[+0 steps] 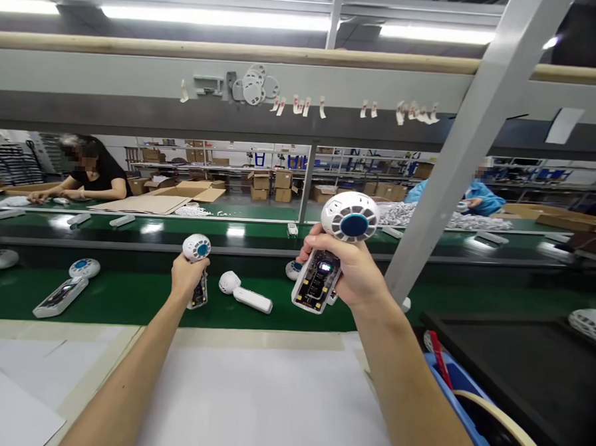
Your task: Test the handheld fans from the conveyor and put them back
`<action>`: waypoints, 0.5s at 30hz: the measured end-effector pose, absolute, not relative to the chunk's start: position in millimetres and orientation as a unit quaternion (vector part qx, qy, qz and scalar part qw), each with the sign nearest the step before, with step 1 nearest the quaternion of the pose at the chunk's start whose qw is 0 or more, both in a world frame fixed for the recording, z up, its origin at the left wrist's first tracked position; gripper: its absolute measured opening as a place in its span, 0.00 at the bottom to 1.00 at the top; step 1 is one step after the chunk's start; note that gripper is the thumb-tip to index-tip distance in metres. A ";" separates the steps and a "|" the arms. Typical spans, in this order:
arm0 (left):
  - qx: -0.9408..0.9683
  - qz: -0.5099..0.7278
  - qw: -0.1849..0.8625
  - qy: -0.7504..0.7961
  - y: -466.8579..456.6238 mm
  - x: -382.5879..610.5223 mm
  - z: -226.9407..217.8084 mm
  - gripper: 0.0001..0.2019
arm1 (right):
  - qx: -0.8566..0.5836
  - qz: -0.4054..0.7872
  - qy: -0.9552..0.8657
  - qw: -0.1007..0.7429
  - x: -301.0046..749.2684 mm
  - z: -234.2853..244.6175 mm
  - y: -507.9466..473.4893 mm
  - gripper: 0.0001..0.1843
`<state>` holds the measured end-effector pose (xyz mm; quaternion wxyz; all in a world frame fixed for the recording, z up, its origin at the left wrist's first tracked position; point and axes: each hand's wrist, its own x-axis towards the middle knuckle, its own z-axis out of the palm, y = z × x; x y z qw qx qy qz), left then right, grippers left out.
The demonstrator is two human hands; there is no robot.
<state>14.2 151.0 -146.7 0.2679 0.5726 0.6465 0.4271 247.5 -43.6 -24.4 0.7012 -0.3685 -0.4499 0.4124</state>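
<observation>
My left hand (187, 275) is closed round the handle of a small white hand-held fan (197, 249) with a blue centre, held upright over the green conveyor belt (124, 300). My right hand (351, 269) grips a second, larger-looking fan (349, 217) raised closer to the camera; its open handle (317, 282) shows a circuit board with a lit point. Between the hands a closed white fan (244, 293) lies on the belt. Another fan head (292, 270) peeks out behind my right hand.
More open fans (65, 287) lie at the belt's left. A white sheet (264, 394) covers the bench in front. A black tray (525, 368) and a blue bin (462, 391) stand at right beside a slanted grey post (461, 158). Two people work across the far belt.
</observation>
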 end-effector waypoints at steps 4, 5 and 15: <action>0.558 0.391 0.271 0.680 169.1 6.1 -171.5 0.16 | -0.341 0.455 -0.424 0.704 249.6 -24.0 -43.6 0.08; 0.555 0.383 0.263 0.690 172.7 2.1 -176.1 0.17 | -0.339 0.451 -0.427 0.707 249.8 -24.0 -43.6 0.08; 0.523 0.301 0.085 0.793 172.0 -27.0 -195.5 0.29 | -0.349 0.450 -0.433 0.699 247.7 -22.7 -44.0 0.09</action>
